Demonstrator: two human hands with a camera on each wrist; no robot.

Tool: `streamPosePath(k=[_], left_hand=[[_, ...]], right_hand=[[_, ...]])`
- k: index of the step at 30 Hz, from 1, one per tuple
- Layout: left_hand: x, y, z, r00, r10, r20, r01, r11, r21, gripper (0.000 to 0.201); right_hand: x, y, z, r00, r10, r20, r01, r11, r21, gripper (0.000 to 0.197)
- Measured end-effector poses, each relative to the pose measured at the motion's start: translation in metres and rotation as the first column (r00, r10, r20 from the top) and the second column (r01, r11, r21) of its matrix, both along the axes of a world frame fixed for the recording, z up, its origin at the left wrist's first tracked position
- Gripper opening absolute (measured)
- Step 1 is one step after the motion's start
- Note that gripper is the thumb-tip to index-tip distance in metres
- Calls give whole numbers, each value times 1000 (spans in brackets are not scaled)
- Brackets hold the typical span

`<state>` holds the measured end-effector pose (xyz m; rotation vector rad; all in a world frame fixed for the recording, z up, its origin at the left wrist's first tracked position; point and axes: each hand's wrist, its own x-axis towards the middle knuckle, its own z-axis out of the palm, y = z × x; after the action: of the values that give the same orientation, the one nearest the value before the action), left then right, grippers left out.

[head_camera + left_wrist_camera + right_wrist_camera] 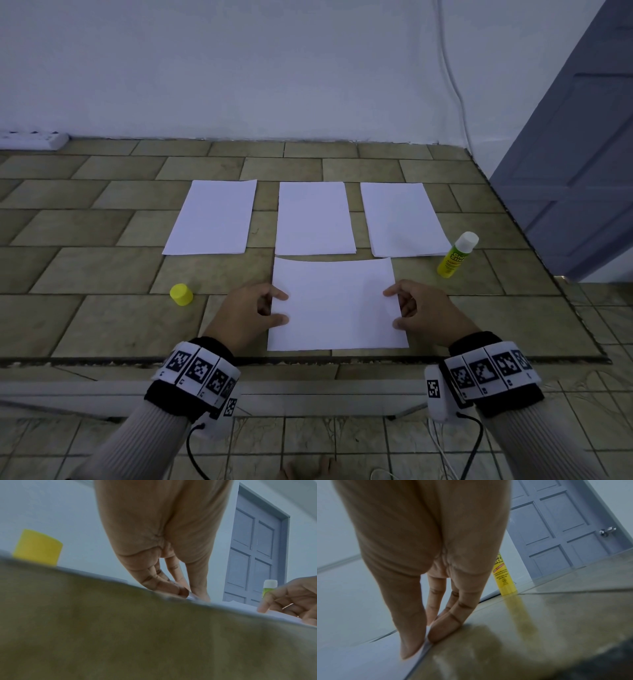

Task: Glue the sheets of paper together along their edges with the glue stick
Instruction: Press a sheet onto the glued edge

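Both hands, left hand (255,310) and right hand (423,313), grip pinching the near sheet's (337,305) side edges.

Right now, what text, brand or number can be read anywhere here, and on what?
Glue stick: large green lettering, partly hidden by the right hand, ending "CK"; the red band and fine print below are too blurred to read.
Wristbands: square black-and-white coded markers with tiny characters beneath, too small to read.
Paper sheets, yellow cap: none.

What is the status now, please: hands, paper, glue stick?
Left hand and right hand pinch the near sheet by its side edges. Glue stick upright at right, uncapped, untouched. Yellow cap at left. Nothing in the way.
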<state>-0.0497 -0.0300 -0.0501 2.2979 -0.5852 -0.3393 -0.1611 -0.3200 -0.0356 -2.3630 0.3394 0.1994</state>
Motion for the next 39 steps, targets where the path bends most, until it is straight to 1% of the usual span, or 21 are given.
streamPosePath(k=[5,9,12,13,16,18,20,22,24,26,28,31,35,39], left_hand=[[1,1,-2,1000,3,0,-3,1000,24,30],[3,0,-5,999,-37,19,34,992,123,36],[4,-1,-6,992,-79,99,49,960,275,51],[3,-3,-7,988,-86,125,42,946,323,58],[0,-15,-13,984,-100,147,30,908,417,81],[0,-23,-25,976,-126,177,23,870,492,91],[-1,-26,-34,964,-140,226,-2,847,532,97],[-3,-26,-40,952,-148,266,-16,849,529,96],[-5,-24,-42,946,-156,284,-10,862,506,99],[-6,-22,-44,939,-162,302,-12,864,503,102],[-5,-23,-45,936,-159,313,-18,868,496,99],[-6,-22,-46,936,-166,312,-4,877,480,87],[-6,-21,-48,929,-155,336,-22,883,469,79],[-4,-22,-49,923,-149,353,-41,877,478,77]], right_hand=[[0,1,0,1000,-1,-11,1,1000,-21,48],[2,2,1,998,27,-54,-35,990,-135,49],[3,3,2,993,40,-110,-63,975,-211,51],[4,3,2,992,42,-119,-69,969,-236,51],[4,7,4,990,39,-136,-78,950,-302,51],[4,10,5,987,31,-156,-84,936,-342,51],[4,14,8,986,34,-160,-98,907,-409,49],[5,23,11,994,59,-88,-94,872,-481,45],[7,42,14,994,110,-7,-102,893,-438,49],[15,68,12,983,185,-2,-173,918,-356,68],[25,96,1,967,253,-12,-242,910,-337,88],[41,120,-25,953,302,2,-276,876,-395,97],[46,117,-45,952,305,11,-259,827,-500,102],[35,88,-48,964,264,12,-216,815,-538,102]])
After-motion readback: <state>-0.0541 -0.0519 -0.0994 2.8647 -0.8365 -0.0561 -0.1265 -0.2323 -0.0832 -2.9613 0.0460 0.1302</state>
